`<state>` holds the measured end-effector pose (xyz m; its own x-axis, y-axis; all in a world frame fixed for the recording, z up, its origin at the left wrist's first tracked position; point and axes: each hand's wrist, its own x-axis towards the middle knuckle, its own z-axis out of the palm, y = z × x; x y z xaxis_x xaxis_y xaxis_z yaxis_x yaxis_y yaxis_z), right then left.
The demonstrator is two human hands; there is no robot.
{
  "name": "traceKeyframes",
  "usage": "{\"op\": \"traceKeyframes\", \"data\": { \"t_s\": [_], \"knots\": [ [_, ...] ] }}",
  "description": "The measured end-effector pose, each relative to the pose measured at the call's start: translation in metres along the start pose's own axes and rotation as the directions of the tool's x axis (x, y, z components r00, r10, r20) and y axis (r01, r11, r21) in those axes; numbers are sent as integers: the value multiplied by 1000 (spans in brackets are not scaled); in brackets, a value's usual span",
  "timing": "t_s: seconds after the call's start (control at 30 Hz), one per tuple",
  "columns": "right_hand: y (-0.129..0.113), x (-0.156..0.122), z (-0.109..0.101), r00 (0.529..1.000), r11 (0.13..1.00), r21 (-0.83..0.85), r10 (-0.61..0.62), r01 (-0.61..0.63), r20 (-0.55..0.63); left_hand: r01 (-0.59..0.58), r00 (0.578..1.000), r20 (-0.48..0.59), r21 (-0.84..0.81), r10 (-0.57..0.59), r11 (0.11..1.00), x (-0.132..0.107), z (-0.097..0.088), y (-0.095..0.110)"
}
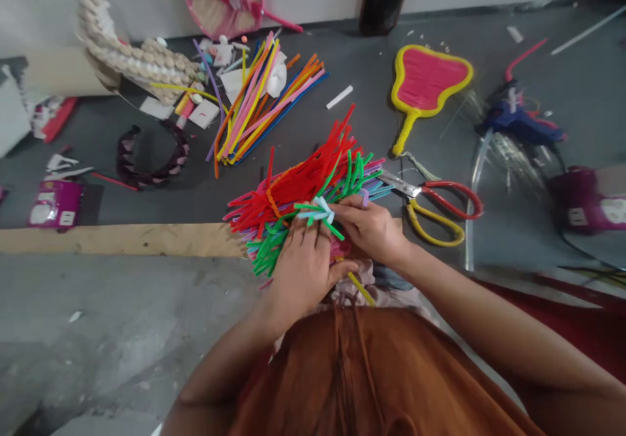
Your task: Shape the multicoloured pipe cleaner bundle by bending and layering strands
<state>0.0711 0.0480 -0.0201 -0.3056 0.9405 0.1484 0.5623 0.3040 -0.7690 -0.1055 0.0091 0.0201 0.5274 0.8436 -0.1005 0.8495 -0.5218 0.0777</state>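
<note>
My left hand (300, 263) is closed round a thick bundle of cut straw pieces (303, 185), red, green, purple and blue, held just above my lap. A pale blue strip (320, 209) is wrapped round the bundle's middle. My right hand (369, 224) pinches at that strip, fingers pressed against the bundle. A single yellow straw piece (362, 289) sticks out below my left hand. My orange garment (362, 371) fills the bottom of the view.
Red-and-yellow scissors (435, 204) lie just right of my hands. A loose pile of long straws (264, 103) lies behind, with a pink-and-yellow woven fan (428, 84), a blue glue gun (518, 120), a dark braided headband (151, 156) and a cardboard strip (122, 239).
</note>
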Motion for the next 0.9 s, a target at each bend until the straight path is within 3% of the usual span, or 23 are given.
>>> {"op": "traceKeyframes", "data": {
  "t_s": [0.13, 0.23, 0.3, 0.4, 0.53, 0.6, 0.63, 0.7, 0.73, 0.83, 0.9],
  "knots": [
    [0, -3, -3, 987, 969, -211, -105, 129, 122, -22, 1000, -20, 100, 24, 995, -20, -14, -17],
    [-9, -7, -5, 935, 852, -420, -198, 312, 294, -57, 998, 8, 98, 57, 994, -25, -9, -25],
    [-17, -10, -4, 909, 765, -522, -199, 378, 367, -46, 999, 2, 87, 46, 995, -24, -2, -29],
    [-30, -12, -1, 908, 682, -624, -151, 381, 390, -60, 998, -23, 86, 62, 994, -29, -4, -33],
    [-41, -13, 6, 917, 649, -672, -107, 357, 384, -151, 985, -62, 106, 159, 983, -50, -46, -27],
    [-43, -12, 8, 925, 654, -674, -110, 344, 365, -197, 968, -149, 44, 202, 979, -54, -68, -14],
    [-44, -12, 8, 931, 667, -668, -108, 329, 350, -246, 939, -249, 1, 239, 969, -52, -73, -6],
    [-41, -12, 5, 939, 716, -631, -103, 298, 328, -270, 917, -310, -21, 251, 963, -38, -66, 8],
    [-38, -13, 2, 940, 750, -594, -108, 291, 324, -245, 930, -286, -7, 233, 970, -28, -56, 13],
    [-22, -21, -14, 939, 880, -378, -181, 288, 293, -69, 977, -203, 23, 72, 997, 0, -14, 14],
    [-10, -30, -25, 968, 963, -175, -172, 204, 182, 12, 987, -160, 52, -3, 999, 9, 9, 8]
  ]
}}
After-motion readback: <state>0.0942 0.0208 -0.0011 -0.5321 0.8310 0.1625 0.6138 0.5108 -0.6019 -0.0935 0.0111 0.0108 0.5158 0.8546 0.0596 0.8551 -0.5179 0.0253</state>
